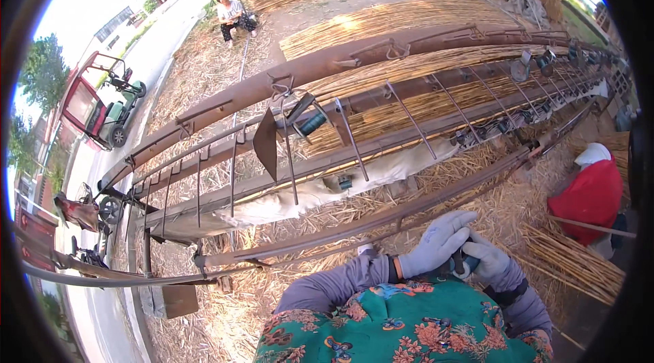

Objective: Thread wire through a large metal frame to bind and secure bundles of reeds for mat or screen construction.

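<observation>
My left hand (434,248) wears a pale work glove. Its fingers are stretched out and lie across toward my right hand, close above my lap. My right hand (487,259), gloved too, is closed around a dark teal, spool-like piece (462,266) with a metal part. Both hands partly cover this piece. In front of them runs a long rusty metal frame (327,232) with a row of thin metal rods (412,121). A teal thread spool (313,123) hangs in a metal holder there, beside a rusty pointed plate (266,145).
White cloth (272,206) runs along the frame's lower beam. Reed mats (402,22) lie beyond it. Right of me are a red bundle (591,193) and loose reeds (572,261). A person (235,17) squats far off, near a parked three-wheeler (102,104). A box (170,300) sits at left.
</observation>
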`<state>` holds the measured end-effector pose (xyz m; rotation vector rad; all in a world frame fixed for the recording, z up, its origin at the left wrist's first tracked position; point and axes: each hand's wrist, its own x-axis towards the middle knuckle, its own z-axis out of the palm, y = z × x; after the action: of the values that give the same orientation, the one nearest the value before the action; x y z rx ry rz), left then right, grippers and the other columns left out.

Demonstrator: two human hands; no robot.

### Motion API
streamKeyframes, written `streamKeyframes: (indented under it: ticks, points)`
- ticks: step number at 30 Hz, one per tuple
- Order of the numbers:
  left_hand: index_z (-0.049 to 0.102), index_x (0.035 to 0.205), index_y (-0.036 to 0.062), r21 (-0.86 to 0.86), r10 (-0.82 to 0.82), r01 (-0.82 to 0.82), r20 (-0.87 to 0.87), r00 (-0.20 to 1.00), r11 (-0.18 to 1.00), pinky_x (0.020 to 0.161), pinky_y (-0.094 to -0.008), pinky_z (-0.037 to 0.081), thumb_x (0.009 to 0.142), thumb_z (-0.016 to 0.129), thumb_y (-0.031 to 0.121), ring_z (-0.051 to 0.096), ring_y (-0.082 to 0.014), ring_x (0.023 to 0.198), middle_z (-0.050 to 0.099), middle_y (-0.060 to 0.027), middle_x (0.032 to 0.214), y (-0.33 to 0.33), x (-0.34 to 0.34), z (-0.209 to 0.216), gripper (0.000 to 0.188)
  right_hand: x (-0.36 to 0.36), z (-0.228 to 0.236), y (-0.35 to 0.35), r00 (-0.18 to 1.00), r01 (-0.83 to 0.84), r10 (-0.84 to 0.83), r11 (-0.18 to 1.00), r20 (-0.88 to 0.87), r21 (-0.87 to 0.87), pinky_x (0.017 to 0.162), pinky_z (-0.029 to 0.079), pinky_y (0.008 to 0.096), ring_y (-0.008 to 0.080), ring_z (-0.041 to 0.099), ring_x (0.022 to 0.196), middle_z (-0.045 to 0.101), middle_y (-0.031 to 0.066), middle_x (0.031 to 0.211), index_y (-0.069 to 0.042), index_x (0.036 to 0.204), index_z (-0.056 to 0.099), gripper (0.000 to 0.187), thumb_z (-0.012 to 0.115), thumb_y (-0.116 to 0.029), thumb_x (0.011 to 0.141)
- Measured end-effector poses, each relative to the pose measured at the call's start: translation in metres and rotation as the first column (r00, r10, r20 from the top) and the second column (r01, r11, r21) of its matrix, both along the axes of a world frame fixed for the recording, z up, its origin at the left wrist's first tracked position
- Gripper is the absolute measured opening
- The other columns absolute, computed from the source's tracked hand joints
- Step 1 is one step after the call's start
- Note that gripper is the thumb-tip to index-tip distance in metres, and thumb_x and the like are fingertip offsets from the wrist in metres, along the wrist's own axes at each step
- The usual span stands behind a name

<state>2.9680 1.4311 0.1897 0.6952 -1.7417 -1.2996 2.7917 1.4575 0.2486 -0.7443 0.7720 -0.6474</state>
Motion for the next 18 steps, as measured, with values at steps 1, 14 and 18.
streamKeyframes:
  ticks: [1,14,18]
  points:
    - [0.045,0.141,-0.0007,-0.034,-0.031,0.032,0.017,0.999,0.999,0.111,-0.0387,0.033,0.104,0.041,0.037,0.044,-0.0316,0.133,0.05,-0.0189,0.138,-0.008,0.001,0.006,0.053,0.0,0.003,-0.007,0.996,-0.038,0.035,0.998,-0.077,-0.042,0.098,0.048,0.0348,0.022,0.057,0.116,0.055,0.0129,0.127,-0.002,0.14,0.039,0.061,0.059,-0.026,0.088]
    - [0.068,0.108,0.0121,-0.619,0.329,0.112,0.552,0.766,0.777,0.086,-0.044,0.046,0.087,0.06,0.034,0.061,-0.0328,0.098,0.065,-0.01,0.1,-0.217,0.117,0.039,0.032,-0.012,-0.005,-0.026,0.776,-0.155,0.07,0.984,-0.627,-0.082,0.077,0.053,0.0293,0.0159,0.065,0.086,0.068,0.0074,0.093,0.002,0.102,0.064,0.03,0.065,-0.025,0.087]
    - [0.072,0.099,0.0133,-0.399,0.128,0.463,0.849,0.513,0.791,0.086,-0.0453,0.044,0.089,0.057,0.043,0.064,-0.0311,0.087,0.067,-0.0114,0.088,-0.229,0.119,0.025,0.035,-0.031,-0.022,-0.032,0.851,0.002,-0.043,0.997,-0.524,-0.08,0.073,0.05,0.0281,0.0128,0.061,0.08,0.066,0.0047,0.089,0.0,0.099,0.065,0.032,0.064,-0.031,0.09]
